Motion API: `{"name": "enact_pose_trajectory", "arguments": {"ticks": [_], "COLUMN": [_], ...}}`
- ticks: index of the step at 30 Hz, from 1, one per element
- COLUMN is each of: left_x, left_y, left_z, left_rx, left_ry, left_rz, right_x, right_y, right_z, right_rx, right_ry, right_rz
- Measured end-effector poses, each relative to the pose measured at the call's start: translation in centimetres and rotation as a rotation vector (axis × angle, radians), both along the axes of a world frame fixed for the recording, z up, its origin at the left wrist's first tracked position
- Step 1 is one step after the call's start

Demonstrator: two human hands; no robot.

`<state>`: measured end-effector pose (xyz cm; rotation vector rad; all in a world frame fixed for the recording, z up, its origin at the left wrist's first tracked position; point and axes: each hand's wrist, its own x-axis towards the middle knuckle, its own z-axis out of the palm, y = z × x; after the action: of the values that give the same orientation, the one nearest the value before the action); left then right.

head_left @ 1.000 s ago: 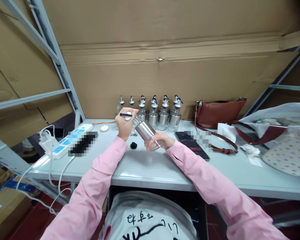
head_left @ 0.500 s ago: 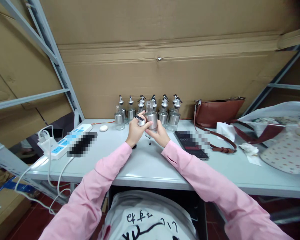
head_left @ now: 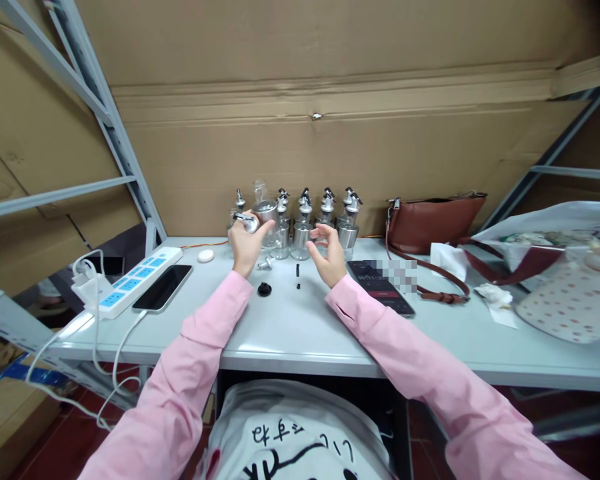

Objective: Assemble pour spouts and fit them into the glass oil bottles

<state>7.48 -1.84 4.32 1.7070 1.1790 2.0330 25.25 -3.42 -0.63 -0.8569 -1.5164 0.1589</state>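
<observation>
My left hand (head_left: 246, 245) is closed around a glass bottle with a steel sleeve (head_left: 266, 212), tilted and raised off the table. A silver pourer top with a black lever (head_left: 248, 221) is also in that hand. My right hand (head_left: 329, 255) has its fingers apart and holds nothing, close in front of the bottle row. On the table between my hands lie a black round stopper (head_left: 264, 289), a small silver spout piece (head_left: 265, 264) and two tiny black pieces (head_left: 297, 270). Behind them stand several steel-sleeved bottles with pourer tops (head_left: 301, 235).
To the left are a white power strip (head_left: 125, 290), a charging phone (head_left: 164, 288) and a white round disc (head_left: 205, 256). A dark phone (head_left: 383, 290), a brown handbag (head_left: 437, 225), crumpled tissue (head_left: 497, 300) and a dotted bag (head_left: 563, 303) lie to the right. Cardboard (head_left: 310, 153) stands behind.
My left hand has moved left with the bottle and pourer top. My right hand has let go of the bottle and opened. The small pieces on the table now show.
</observation>
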Motion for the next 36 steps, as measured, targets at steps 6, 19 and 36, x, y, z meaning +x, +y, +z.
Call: {"name": "enact_pose_trajectory", "arguments": {"ticks": [6, 19, 36], "left_x": [-2.0, -2.4, -2.8], "left_y": [3.3, 5.3, 3.2], "left_z": [-2.8, -5.7, -4.4], "left_rx": [-0.188, -0.33, -0.481], "left_ry": [0.155, 0.394, 0.901], "left_rz": [0.167, 0.209, 0.38], "right_x": [0.3, 0.2, 0.3], "right_y": [-0.2, -0.5, -0.5], "right_z": [0.2, 0.2, 0.0], "right_rx": [0.01, 0.001, 0.007], "right_ry": [0.003, -0.069, -0.116], "right_rz": [0.0, 0.001, -0.013]}}
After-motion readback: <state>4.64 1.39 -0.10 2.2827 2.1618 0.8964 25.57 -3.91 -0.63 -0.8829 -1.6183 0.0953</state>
